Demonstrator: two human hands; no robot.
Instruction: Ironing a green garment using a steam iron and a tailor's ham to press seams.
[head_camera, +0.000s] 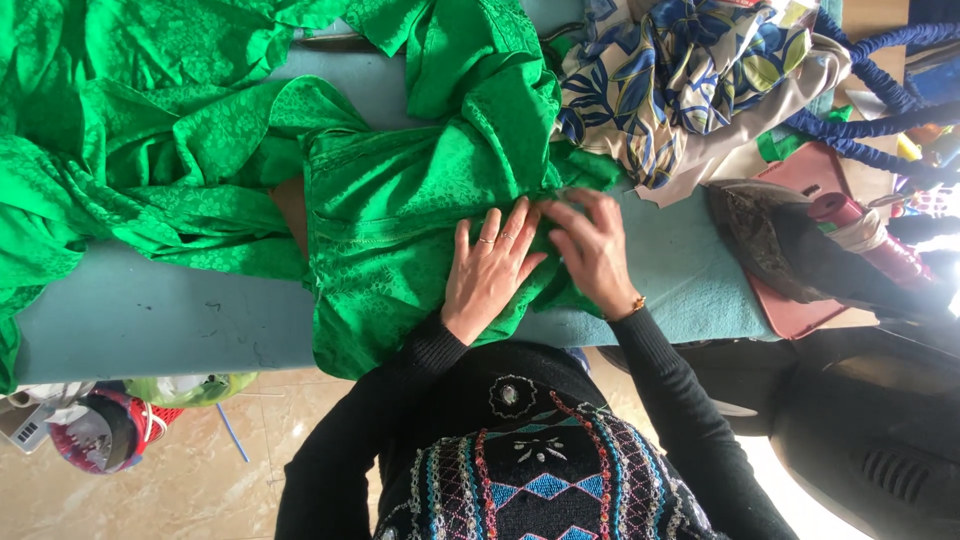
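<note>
Green cloth: a large patterned, shiny fabric, spread and bunched across the counter, which has a pale blue-grey padded top. One section lies flat in front of the person, with a stitched seam running across it; the rest is heaped to the left and toward the far edge. Part of it hangs over the near edge of the counter.

Left hand: lies palm down on the flat section of the green cloth, fingers stretched out and slightly apart, pressing the fabric. Rings show on two fingers.

Right hand: just beside the left hand, touching it at the fingertips. Its fingers are curled together and pinch a fold of the green cloth at the right edge of the flat section. A gold bracelet sits at the wrist. Both arms wear black sleeves.

Floral cloth: blue, cream and yellow leaf print, heaped at the far right of the counter, near the green cloth.

Iron: dark, resting on a reddish pad at the right end of the counter, well apart from the hands.

Blue cord: fabric-covered, looping past the floral cloth at upper right.

Floor: beige tile, with a bundle of bags at lower left.
</note>
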